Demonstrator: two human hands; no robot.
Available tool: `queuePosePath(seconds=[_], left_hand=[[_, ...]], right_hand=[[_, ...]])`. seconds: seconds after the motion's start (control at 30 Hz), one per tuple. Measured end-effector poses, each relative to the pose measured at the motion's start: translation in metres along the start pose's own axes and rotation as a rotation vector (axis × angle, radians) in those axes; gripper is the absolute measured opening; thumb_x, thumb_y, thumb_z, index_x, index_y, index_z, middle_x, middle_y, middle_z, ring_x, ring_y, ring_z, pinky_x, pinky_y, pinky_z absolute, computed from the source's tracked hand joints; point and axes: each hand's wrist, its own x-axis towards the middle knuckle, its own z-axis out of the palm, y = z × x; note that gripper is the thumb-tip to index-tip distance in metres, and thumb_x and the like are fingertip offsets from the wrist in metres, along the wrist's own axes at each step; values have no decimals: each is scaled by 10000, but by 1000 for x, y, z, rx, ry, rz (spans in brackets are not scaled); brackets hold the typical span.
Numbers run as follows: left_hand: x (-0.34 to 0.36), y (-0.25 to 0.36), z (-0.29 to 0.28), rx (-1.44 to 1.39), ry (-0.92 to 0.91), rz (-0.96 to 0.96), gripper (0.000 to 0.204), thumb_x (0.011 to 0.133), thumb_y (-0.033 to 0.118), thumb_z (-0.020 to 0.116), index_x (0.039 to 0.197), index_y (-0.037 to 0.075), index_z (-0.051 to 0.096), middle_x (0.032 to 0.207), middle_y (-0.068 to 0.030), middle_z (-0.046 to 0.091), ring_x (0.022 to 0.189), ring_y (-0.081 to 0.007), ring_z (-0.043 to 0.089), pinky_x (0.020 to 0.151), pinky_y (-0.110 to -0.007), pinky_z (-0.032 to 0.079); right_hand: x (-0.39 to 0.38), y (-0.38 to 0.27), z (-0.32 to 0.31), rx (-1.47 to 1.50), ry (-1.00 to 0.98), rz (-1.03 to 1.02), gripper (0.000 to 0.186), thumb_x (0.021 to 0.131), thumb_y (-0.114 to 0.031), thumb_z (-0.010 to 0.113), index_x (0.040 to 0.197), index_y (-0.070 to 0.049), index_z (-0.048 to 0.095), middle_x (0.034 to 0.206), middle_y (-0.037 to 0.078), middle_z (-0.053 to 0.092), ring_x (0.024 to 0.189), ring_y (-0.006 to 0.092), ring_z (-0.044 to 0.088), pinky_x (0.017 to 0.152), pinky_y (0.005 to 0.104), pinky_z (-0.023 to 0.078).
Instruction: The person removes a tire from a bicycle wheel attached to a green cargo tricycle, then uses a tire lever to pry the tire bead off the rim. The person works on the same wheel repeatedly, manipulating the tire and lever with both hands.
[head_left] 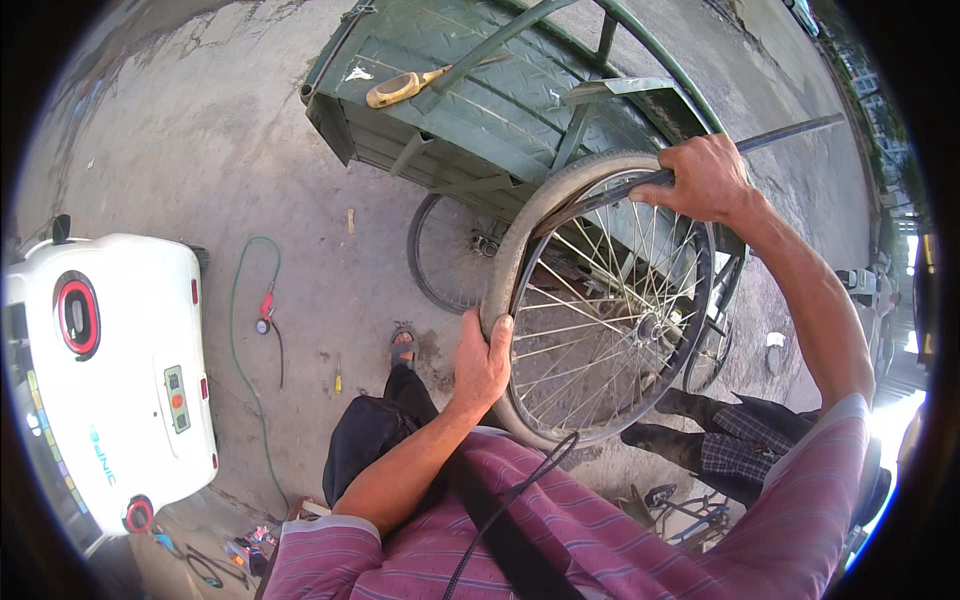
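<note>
A spoked wheel (648, 328) stands on edge in front of me, with a grey tyre (505, 275) around its left side. The tyre is partly off the rim at the upper left. A long dark metal bar (795, 132) lies across the wheel's top, its left end tucked in between tyre and rim. My right hand (705, 178) is closed around the bar near the top right of the wheel. My left hand (482, 362) grips the tyre at its left side, thumb on the inner edge. The tyre's far lower part is hidden by my shirt.
A green metal cart (440, 130) stands just beyond the wheel, a yellow-handled tool (395, 90) on its bed. A white vehicle (130, 385) is at left. A gauge (263, 326) on a green hose and a screwdriver (339, 380) lie on the ground. Another person's legs (690, 425) are at right.
</note>
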Motion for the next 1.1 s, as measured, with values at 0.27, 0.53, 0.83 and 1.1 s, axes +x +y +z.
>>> queuePosePath(seconds=[0.27,0.53,0.83,1.1], left_hand=[[-16,-10,2,-7,67,12,582,1130,544,576,1265,-22,577,871,-109,681,741,-202,656,689,-387,533],[-16,-7,-3,-41,11,1,583,1123,525,596,1298,-31,576,888,-140,697,796,-232,683,735,-415,546],[34,19,-8,7,-72,88,587,1148,591,475,1179,8,534,778,-235,685,781,-509,725,695,-576,532],[61,31,-10,106,-92,152,592,1146,586,490,1134,-4,533,766,-260,662,775,-519,712,681,-556,526]], right_hand=[[84,-26,-47,-270,48,-405,823,793,-840,747,652,-29,749,581,175,642,627,409,685,649,490,536],[105,-64,-53,-294,-108,-495,848,718,-882,772,663,-36,756,559,178,604,596,429,650,637,483,514],[-8,-9,18,16,-19,5,721,833,-775,786,842,-54,808,647,145,697,682,347,733,708,469,565],[25,15,8,-61,-1,-65,783,836,-825,738,773,-46,779,631,171,672,682,381,718,700,492,560]])
